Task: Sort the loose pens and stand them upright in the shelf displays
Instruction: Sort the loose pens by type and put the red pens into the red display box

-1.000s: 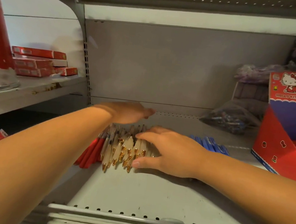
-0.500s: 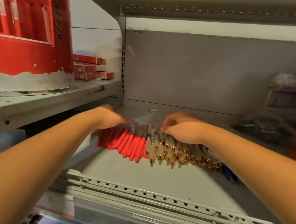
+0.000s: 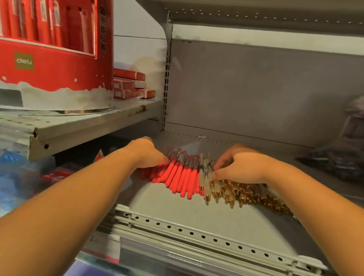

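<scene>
The loose pens lie flat in one fanned row at the middle of the frame, on a grey metal shelf (image 3: 190, 210): red pens (image 3: 180, 177) on the left, clear pens (image 3: 238, 191) with gold tips on the right, tips toward the camera. The left hand (image 3: 146, 154) covers the far ends of the red pens; its fingers are tucked out of sight, so I cannot tell its grip. The right hand (image 3: 239, 166) has curled fingers and thumb pinching the clear pens where the colours meet.

A perforated rail (image 3: 209, 236) edges the shelf front, with a plain grey back panel (image 3: 252, 89) behind. At upper left a neighbouring shelf (image 3: 62, 122) (higher, scuffed) carries a round red display (image 3: 46, 69) of upright pens and stacked red boxes (image 3: 130, 84). A blurred bag (image 3: 340, 161) sits at right.
</scene>
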### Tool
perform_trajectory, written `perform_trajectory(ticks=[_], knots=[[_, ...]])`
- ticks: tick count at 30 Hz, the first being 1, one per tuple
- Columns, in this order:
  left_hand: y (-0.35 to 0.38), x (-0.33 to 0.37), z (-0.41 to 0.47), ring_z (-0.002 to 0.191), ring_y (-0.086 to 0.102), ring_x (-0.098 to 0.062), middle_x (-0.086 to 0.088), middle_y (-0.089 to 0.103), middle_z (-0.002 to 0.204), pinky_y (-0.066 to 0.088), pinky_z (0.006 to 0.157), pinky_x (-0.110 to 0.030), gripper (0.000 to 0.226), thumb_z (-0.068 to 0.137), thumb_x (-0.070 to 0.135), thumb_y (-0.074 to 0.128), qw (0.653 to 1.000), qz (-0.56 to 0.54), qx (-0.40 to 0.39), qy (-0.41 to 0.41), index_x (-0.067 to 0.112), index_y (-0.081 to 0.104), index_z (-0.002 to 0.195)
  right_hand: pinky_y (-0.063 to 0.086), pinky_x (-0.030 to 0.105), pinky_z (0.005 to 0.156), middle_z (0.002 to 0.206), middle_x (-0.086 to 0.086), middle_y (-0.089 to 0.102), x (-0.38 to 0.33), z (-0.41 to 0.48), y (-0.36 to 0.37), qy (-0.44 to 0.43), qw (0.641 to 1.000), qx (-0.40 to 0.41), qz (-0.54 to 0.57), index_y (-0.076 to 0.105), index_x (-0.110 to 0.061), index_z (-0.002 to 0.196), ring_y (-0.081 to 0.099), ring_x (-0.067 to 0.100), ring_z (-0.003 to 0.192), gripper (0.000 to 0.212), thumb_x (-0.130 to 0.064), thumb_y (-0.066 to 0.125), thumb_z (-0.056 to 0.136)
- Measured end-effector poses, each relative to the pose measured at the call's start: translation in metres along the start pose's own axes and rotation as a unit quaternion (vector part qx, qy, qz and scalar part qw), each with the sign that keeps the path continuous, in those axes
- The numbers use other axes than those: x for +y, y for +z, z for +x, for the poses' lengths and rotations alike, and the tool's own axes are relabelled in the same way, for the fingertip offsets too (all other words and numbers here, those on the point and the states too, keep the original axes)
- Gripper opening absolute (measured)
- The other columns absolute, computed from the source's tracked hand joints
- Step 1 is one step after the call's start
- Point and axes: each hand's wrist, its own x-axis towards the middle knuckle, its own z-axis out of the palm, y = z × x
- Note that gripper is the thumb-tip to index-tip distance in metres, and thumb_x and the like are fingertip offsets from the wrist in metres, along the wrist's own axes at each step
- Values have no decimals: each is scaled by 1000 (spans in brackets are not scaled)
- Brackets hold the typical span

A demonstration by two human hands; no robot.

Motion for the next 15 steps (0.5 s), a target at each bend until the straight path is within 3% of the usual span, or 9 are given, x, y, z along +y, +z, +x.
perform_trajectory(ticks=[4,8,12,15], knots=[[0,-5,2,95,60,-27,-9,62,105,51,81,-35,61,79,49,72,1000,-23,11,-19,7,53,119,54,29,67,85,3,73,-9,7,-3,8,1000,27,-11,75,-22,93,66,15,73,24,-41,62,91],[-1,-5,2,91,57,-24,-6,57,99,49,78,-34,63,80,48,72,999,-23,21,-30,9,49,123,53,31,71,94,9,71,-32,20,-6,3,999,46,3,73,-17,94,65,21,82,26,-40,60,92],[0,-1,2,71,52,-15,0,53,84,41,56,-28,61,76,54,75,999,-15,11,-29,12,47,112,51,32,66,94,13,71,-56,32,-4,2,999,50,14,74,-11,93,67,27,86,31,-40,63,89],[-5,3,3,66,54,-16,1,55,77,39,52,-27,56,75,53,76,1000,9,-10,-23,13,48,102,54,31,64,87,8,69,-75,40,3,24,999,45,-7,72,-10,95,66,23,78,31,-39,68,85]])
